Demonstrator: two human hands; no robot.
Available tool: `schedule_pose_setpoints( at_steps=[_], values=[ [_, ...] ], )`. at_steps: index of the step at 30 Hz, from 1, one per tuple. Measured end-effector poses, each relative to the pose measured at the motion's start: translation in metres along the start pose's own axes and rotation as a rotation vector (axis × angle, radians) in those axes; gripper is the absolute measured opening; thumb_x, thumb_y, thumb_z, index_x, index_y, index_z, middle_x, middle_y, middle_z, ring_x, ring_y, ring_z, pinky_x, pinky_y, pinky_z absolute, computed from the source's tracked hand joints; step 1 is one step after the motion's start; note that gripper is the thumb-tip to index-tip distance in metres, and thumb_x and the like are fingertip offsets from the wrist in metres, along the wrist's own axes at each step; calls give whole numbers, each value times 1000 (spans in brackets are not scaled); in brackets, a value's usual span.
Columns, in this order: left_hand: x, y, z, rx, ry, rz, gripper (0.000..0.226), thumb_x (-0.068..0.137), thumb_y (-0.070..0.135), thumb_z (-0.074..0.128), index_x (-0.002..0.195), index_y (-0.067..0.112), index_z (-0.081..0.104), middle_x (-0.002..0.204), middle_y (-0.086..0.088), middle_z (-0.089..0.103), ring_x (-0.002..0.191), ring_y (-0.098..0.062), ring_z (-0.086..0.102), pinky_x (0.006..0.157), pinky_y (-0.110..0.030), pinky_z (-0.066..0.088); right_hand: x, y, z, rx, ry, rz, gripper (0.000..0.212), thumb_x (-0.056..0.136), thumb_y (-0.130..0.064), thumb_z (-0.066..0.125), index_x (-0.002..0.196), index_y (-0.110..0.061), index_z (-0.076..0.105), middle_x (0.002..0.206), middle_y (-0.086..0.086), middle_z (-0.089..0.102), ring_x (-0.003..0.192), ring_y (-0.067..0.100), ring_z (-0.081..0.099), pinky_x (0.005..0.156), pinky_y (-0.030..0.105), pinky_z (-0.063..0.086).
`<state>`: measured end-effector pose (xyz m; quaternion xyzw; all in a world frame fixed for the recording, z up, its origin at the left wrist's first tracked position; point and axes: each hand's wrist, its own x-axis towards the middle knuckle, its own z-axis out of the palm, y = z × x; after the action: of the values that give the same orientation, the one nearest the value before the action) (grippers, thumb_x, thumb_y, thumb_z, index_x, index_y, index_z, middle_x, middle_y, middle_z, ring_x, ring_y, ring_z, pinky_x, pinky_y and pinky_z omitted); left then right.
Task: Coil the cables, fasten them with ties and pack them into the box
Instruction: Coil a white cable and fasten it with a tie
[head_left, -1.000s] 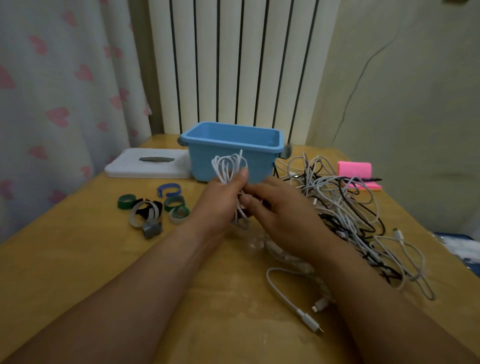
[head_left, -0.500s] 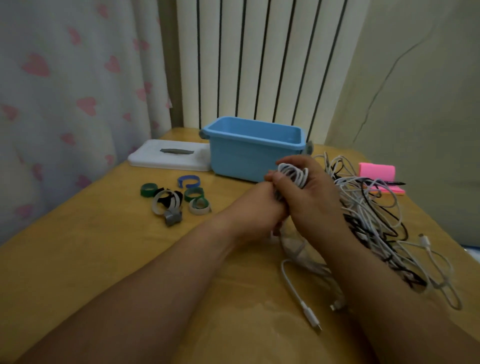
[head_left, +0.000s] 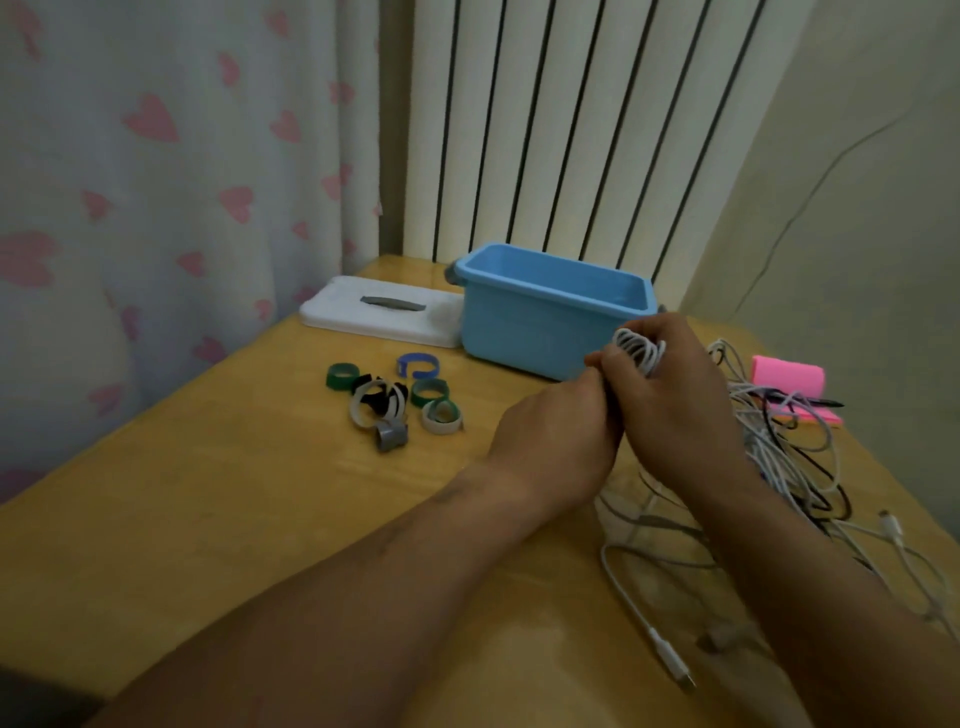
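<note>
Yellow wooden table (head_left: 234, 519), glossy top; light-blue rectangular plastic box (head_left: 524, 332) far centre, open-topped; flat white plastic lid with grey handle (head_left: 363, 317) just left of box, against its side; cluster of rolled strap ties (head_left: 387, 402) left of centre, nearer than lid: green, blue, white, grey, black; tangled heap of white and black cables (head_left: 789, 457) at right; pink pad (head_left: 787, 376) far right, black pen (head_left: 810, 402) lying across it; loose white cable end with connector (head_left: 631, 608) near right.
</note>
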<state>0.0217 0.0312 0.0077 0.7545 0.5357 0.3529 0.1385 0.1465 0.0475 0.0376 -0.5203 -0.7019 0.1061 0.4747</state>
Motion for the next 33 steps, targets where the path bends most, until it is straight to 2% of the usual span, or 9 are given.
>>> schedule_pose_setpoints(
  at_steps=[5,7,10,12,16,20,25,28,33],
  values=[
    [8,-17,-20,-411,190,-124,47,114,50,41,93,17,67,75,1,64,63,-9,59,57,-31,42,29,-33,-12,189,-365,157,58,101,-72,45,130,-24,61,114,-1,76,105,13,74,95,42,59],
    [11,-25,-36,-605,267,-203,48,113,53,41,86,20,62,67,6,55,51,-3,47,51,-24,39,35,-39,-4,237,-363,211,49,106,-63,43,130,-23,60,113,1,77,103,16,75,94,43,59],
    [15,-45,-70,-894,476,-297,43,110,54,46,83,23,58,62,9,46,55,-11,41,53,-33,34,36,-45,30,131,-396,173,24,108,-39,55,113,-20,70,102,2,78,98,21,75,90,48,62],
    [14,-63,-99,-1130,679,-379,42,110,48,50,75,25,50,57,9,40,50,-11,34,47,-31,27,39,-55,59,55,-480,84,16,106,-33,61,105,-23,75,99,-3,76,95,16,72,81,37,60],
    [8,-99,-136,-1578,987,-443,38,111,34,54,77,22,43,56,7,30,44,-10,24,40,-24,21,50,-91,123,-129,-672,-193,19,107,-27,61,118,-22,76,108,-10,72,93,2,65,72,17,47],
    [5,-116,-141,-1668,1093,-469,37,111,39,54,80,21,46,53,8,33,44,-9,26,38,-23,25,66,-110,181,-319,-813,-277,14,101,-30,67,108,-22,76,98,-6,69,85,9,61,66,21,42],
    [3,-120,-145,-1654,1146,-485,37,111,39,54,80,21,46,55,7,31,45,-9,26,39,-22,25,74,-115,221,-636,-956,-338,13,97,-27,69,89,-18,66,91,6,66,90,25,63,84,37,53],
    [5,-117,-141,-1603,1115,-486,35,110,36,55,81,19,47,54,7,32,46,-9,27,40,-24,25,79,-116,204,-360,-809,-292,22,100,-22,66,78,-19,66,85,2,67,82,19,62,77,35,48],
    [14,-97,-119,-1378,859,-426,32,107,20,59,79,19,43,53,7,33,44,-11,28,40,-25,26,74,-93,108,230,-488,-117,15,101,-26,69,94,-12,73,87,-4,77,77,8,67,68,22,52]
  ],
)
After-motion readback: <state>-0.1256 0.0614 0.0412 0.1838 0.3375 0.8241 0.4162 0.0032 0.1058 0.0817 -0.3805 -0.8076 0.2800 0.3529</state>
